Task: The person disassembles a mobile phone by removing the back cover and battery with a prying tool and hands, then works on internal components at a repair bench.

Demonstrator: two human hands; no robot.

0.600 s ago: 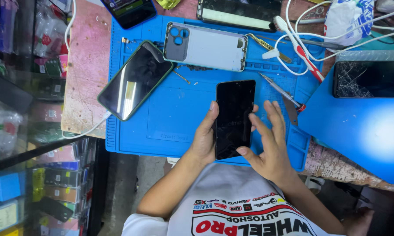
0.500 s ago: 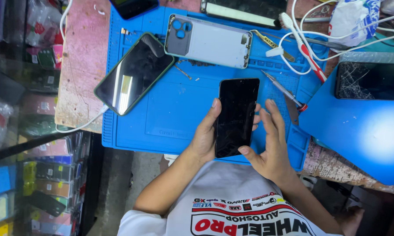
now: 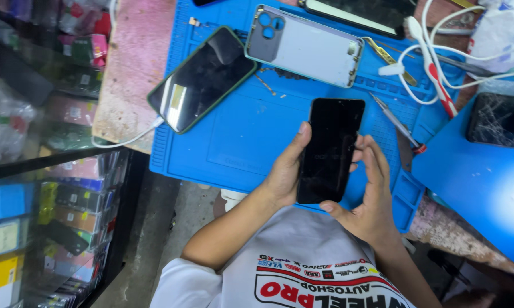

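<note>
A black phone (image 3: 331, 149) with a dark screen is held upright over the near edge of a blue work mat (image 3: 240, 134). My left hand (image 3: 282, 174) grips its left edge, thumb lying up along the side. On the other side, my right hand (image 3: 372, 199) cups the phone's right edge and lower corner, fingers spread behind it, thumb at the bottom. Both forearms come up from my white printed shirt.
On the mat lie a dark phone in a green case (image 3: 202, 77) on a white cable, a silver back housing (image 3: 305, 45), a thin metal tool (image 3: 396, 122) and a red-and-white tool (image 3: 434, 65). A cracked phone (image 3: 499, 120) rests at right. A glass showcase (image 3: 45, 228) stands at left.
The view has drifted so the mat sits further right and higher. My right hand's fingers have closed in against the phone's right edge. The left hand's grip is unchanged.
</note>
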